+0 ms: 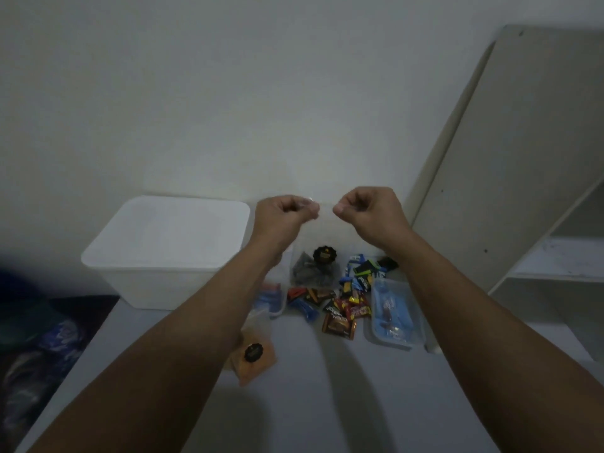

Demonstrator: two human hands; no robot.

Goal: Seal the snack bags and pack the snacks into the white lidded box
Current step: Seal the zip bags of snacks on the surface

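Pinching clear snack bag (313, 256) top: left hand (283, 213), right hand (367, 210).

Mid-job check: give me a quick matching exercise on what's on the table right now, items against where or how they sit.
Things:
1. white lidded box
2. clear bag with dark snacks
3. orange snack bag
4. clear tray

States:
A. lying flat under the left forearm
B. held up by its top edge in both hands
C. lid on, at the left
D. right of the loose wrapped snacks

Pairs: 1-C, 2-B, 3-A, 4-D
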